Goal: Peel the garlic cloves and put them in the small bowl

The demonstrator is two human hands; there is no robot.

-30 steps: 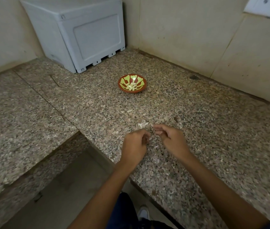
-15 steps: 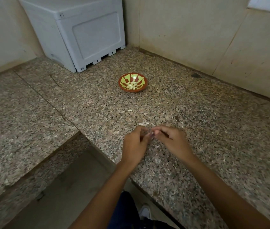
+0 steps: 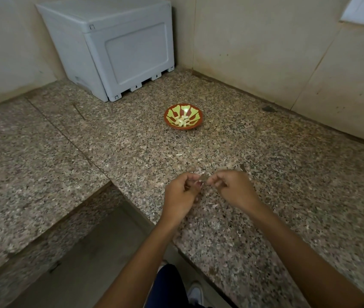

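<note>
The garlic clove (image 3: 199,181) is mostly hidden between both hands' fingertips.

I see a speckled granite counter (image 3: 265,174), L-shaped w/ a lower slab on the left. On it: small bowl (image 3: 183,116) w/ peeled garlic cloves (image 3: 182,121) inside, grey plastic box (image 3: 118,47) in the back corner, one stray clove (image 3: 179,154) nearer me, bits of peel (image 3: 215,205) scattered nearby
</note>
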